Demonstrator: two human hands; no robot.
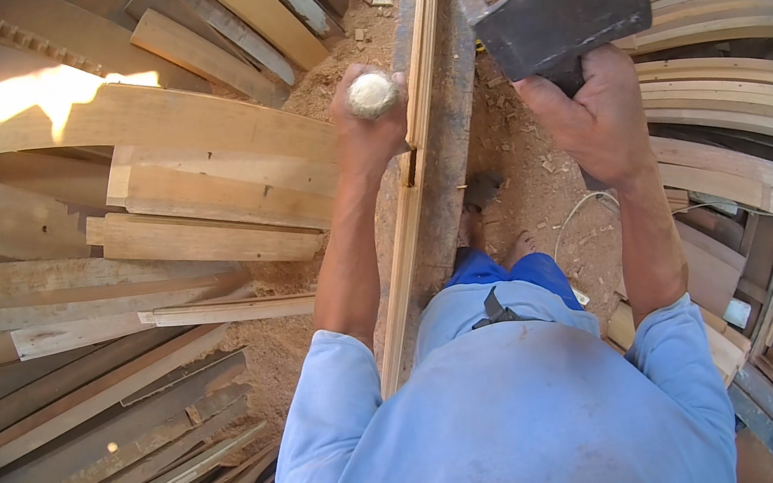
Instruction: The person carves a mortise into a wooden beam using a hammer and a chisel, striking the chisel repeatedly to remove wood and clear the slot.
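My left hand [361,137] is closed round an upright tool, most likely a chisel [372,95]; only the pale, rounded butt of its handle shows, and its lower end is hidden. It stands at the left edge of a long, narrow wooden workpiece [406,258]. A dark slot [411,170] is cut into that workpiece just nearer to me than the hand. To the right, my right hand [601,121] grips a mallet [572,9] by its handle. The mallet's big, dark, blocky head is raised in the air, apart from the chisel.
Under the workpiece runs a worn grey bench plank [443,218]. Boards [208,183] lie stacked along the left, and curved wooden pieces [722,81] pile up on the right. Wood shavings [547,177] cover the ground, where a pale cord [581,204] loops.
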